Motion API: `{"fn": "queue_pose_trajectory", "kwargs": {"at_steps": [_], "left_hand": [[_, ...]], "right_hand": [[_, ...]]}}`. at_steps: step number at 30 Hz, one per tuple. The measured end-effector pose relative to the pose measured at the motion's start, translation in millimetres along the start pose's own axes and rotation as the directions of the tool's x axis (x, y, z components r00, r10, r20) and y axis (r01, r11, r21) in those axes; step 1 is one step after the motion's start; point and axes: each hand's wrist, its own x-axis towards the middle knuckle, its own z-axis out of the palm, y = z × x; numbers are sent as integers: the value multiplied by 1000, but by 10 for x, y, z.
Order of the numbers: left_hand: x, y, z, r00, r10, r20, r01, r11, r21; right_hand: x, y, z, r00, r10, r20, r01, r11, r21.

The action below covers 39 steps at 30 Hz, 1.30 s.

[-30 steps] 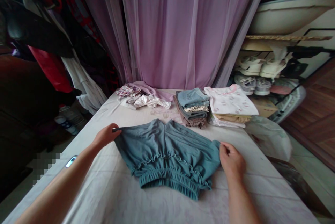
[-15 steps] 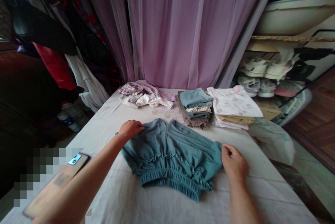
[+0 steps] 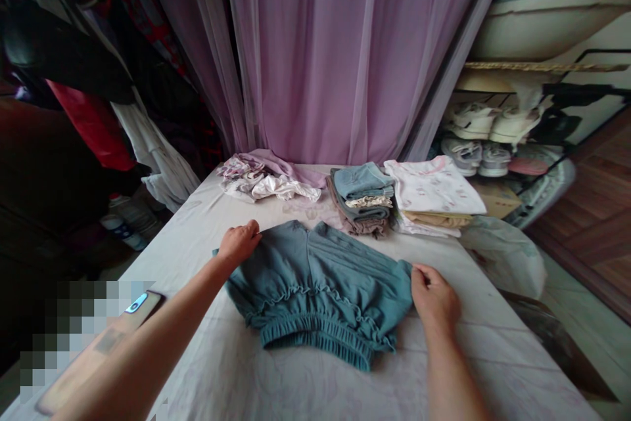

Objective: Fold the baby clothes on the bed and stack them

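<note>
A pair of teal shorts (image 3: 320, 283) with a ruffled elastic waistband lies flat on the white sheet of the bed (image 3: 207, 368), waistband toward me. My left hand (image 3: 239, 242) rests on the far left leg hem, fingers curled over the fabric. At the right edge of the shorts, my right hand (image 3: 432, 296) pinches the fabric.
At the back lie a crumpled heap of light clothes (image 3: 266, 181), a folded stack of blue and brown garments (image 3: 362, 201) and a folded white-topped stack (image 3: 434, 194). A phone (image 3: 135, 304) lies at the left edge. Purple curtain behind; shoe rack (image 3: 493, 138) at right.
My left hand has moved from the shorts' left corner inward and away from me onto the leg hem. The right hand has stayed at the right edge.
</note>
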Motion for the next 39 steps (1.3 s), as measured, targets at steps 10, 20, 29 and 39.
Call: {"fn": "queue_pose_trajectory", "kwargs": {"at_steps": [10, 20, 29, 39], "left_hand": [[-176, 383, 213, 922, 313, -226, -337, 939, -75], [-272, 466, 478, 944, 256, -208, -267, 963, -27], [-704, 855, 378, 801, 598, -31, -594, 787, -165], [-1003, 1311, 239, 704, 710, -22, -660, 644, -386]], "right_hand": [[-45, -103, -49, 1000, 16, 21, -15, 999, -42], [-26, -49, -1, 999, -36, -29, 35, 999, -36], [39, 28, 3, 985, 7, -174, 21, 987, 161], [11, -16, -44, 996, -24, -90, 38, 987, 157]]}}
